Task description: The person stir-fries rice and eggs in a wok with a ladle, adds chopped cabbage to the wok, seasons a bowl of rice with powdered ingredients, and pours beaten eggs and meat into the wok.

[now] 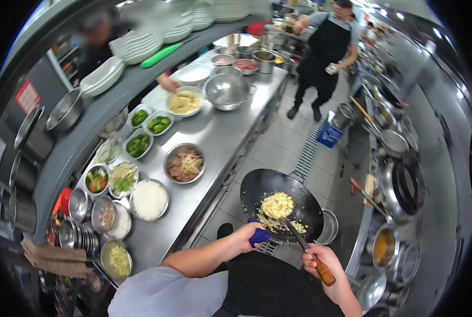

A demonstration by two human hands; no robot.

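My left hand (246, 239) is closed around a folded purple-blue cloth (259, 235) at the near left rim of a black wok (309, 198). My right hand (321, 260) grips the wooden handle of a ladle (298, 235), whose metal shaft reaches into the wok. At the ladle's head sits a heap of yellow, grainy food (277, 205) that looks like egg fried rice; it hides the bowl of the ladle. Loose yellow bits are scattered over the wok's near side. The wok is held over the floor between counter and stove.
To the left, a steel counter (215, 153) bears bowls of rice (149, 199), greens (138, 146) and meat (185, 164). A person's hand (168, 83) touches a bowl of noodle-like food (184, 102). A co-worker in a black apron (326, 53) stands ahead in the aisle. Stove pots (386, 248) line the right.
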